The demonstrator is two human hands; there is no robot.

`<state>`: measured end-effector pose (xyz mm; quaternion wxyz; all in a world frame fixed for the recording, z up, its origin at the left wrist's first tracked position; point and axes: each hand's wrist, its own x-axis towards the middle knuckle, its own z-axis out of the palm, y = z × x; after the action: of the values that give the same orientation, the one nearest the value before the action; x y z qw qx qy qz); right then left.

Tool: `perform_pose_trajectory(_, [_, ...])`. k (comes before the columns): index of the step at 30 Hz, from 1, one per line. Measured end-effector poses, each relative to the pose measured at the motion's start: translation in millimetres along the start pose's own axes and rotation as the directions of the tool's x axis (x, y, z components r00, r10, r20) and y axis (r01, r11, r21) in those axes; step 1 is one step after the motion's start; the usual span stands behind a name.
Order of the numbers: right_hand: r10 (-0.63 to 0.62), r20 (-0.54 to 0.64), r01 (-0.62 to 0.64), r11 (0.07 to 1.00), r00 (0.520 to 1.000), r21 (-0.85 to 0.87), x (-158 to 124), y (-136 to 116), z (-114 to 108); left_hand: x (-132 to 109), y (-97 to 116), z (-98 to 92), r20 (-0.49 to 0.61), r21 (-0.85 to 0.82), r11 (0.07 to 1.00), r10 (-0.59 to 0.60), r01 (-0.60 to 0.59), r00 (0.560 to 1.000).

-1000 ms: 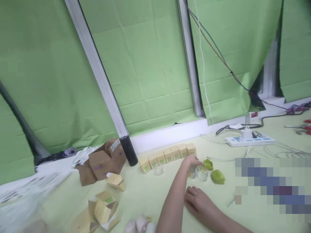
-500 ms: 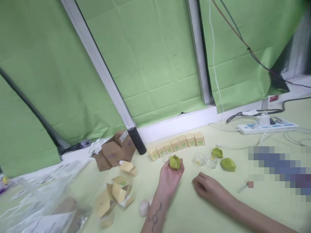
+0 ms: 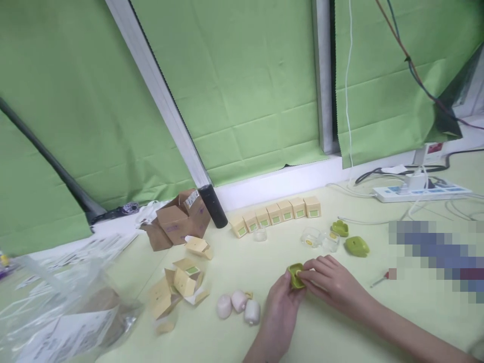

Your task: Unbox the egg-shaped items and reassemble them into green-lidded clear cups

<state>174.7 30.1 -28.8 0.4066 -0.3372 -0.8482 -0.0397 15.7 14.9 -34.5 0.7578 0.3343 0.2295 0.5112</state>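
My left hand [image 3: 282, 307] holds a small olive-green plastic shell [image 3: 296, 269], its hollow side facing up. The fingertips of my right hand [image 3: 328, 280] are pinched together at the inside of this shell. A small pale spot shows at those fingertips, too small to name. Beyond my right hand lie a scalloped green piece [image 3: 340, 228] and a larger green shell [image 3: 357, 246]. Two clear plastic cups [image 3: 311, 237] rest to their left, and a third clear cup [image 3: 260, 234] sits farther left. Three whitish rounded pieces [image 3: 239, 301] are grouped left of my left hand.
Small yellow boxes [image 3: 276, 214] form a row at the back. Opened yellow boxes [image 3: 187, 277], a brown carton [image 3: 177, 222] and a plastic bag [image 3: 75, 312] occupy the left. A black cylinder [image 3: 213, 205] leans there. Rightward are a screwdriver [image 3: 380, 279] and a power strip [image 3: 419, 192].
My left hand has moved right and nearer with the green shell. My right hand has come up from the table to the shell. The whitish pieces and the third clear cup are now uncovered.
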Motion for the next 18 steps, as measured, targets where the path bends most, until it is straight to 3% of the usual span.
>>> perform_pose_trajectory(6, [-0.055,0.052,0.058,0.997,0.997,-0.046,-2.7,3.2,3.9,-5.7,2.1,5.3,-0.019,0.066,0.998,-0.018,0.019,1.0])
perform_pose_trajectory(18, [0.035,0.168,-0.034,0.999,0.985,-0.012,-3.5,-3.9,-0.7,-10.0,-1.0,6.5,-0.104,0.052,0.998,-0.041,0.046,0.994])
